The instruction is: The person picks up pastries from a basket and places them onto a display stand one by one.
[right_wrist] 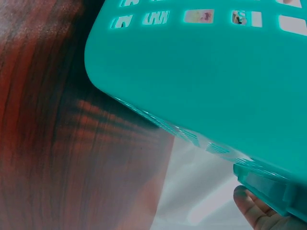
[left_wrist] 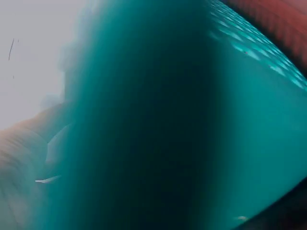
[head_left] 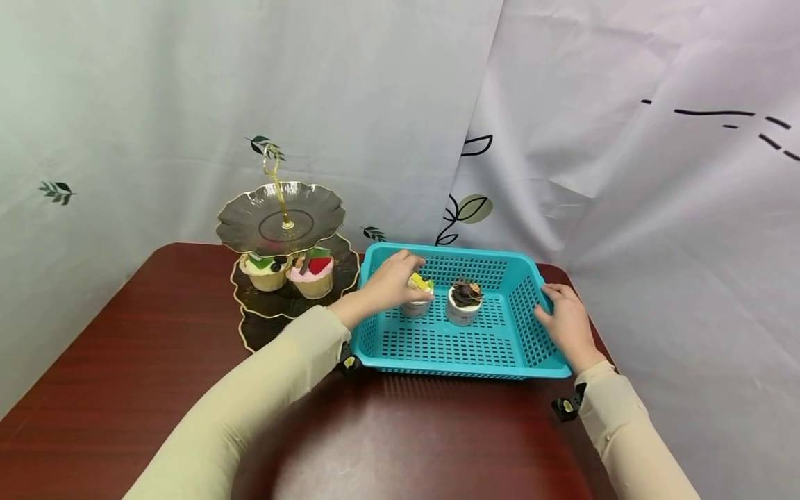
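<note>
Cupcake [head_left: 415, 310] in left hand [head_left: 394, 279], clear only from head

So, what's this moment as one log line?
left hand: grips yellow-topped cupcake inside basket; right hand: holds basket's right end; dark-topped cupcake: in basket; two cupcakes: on tiered stand

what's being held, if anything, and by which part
The left hand is around the top of the yellow-topped cupcake; whether it grips is unclear. The right hand holds the basket by its right rim.
</note>
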A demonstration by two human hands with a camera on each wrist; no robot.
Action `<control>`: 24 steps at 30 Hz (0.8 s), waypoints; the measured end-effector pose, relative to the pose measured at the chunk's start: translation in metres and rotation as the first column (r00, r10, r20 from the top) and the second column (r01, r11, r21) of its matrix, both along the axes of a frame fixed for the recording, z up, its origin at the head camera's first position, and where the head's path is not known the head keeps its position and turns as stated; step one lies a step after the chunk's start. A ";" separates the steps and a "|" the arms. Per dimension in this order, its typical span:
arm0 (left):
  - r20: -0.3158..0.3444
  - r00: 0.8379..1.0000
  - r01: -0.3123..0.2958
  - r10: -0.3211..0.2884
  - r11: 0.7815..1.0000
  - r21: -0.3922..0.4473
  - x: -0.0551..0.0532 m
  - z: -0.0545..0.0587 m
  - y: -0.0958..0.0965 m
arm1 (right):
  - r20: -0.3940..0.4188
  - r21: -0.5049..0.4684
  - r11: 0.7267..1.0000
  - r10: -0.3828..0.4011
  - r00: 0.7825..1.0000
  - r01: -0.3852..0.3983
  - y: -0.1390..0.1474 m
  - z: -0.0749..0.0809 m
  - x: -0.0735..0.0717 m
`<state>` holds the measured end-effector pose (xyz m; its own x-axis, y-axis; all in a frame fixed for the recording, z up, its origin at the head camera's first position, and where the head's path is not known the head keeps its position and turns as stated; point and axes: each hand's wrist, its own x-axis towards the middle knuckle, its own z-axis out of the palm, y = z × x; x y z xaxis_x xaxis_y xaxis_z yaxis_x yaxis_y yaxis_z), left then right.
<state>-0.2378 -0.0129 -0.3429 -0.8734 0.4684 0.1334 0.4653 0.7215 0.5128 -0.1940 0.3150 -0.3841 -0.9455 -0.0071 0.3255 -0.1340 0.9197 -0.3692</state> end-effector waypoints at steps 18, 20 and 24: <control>0.081 0.971 -0.231 0.226 0.971 0.056 -0.006 -0.037 0.003 | 0.017 -0.007 1.000 -0.002 1.000 0.002 -0.001 0.001 0.000; 0.111 0.969 -0.229 0.222 0.972 0.053 -0.009 -0.038 0.004 | 0.016 -0.008 1.000 -0.006 1.000 0.006 0.000 0.001 0.000; 0.150 0.959 -0.244 0.239 0.969 0.020 -0.013 -0.039 0.004 | 0.020 -0.008 1.000 -0.005 1.000 0.006 0.000 0.001 -0.001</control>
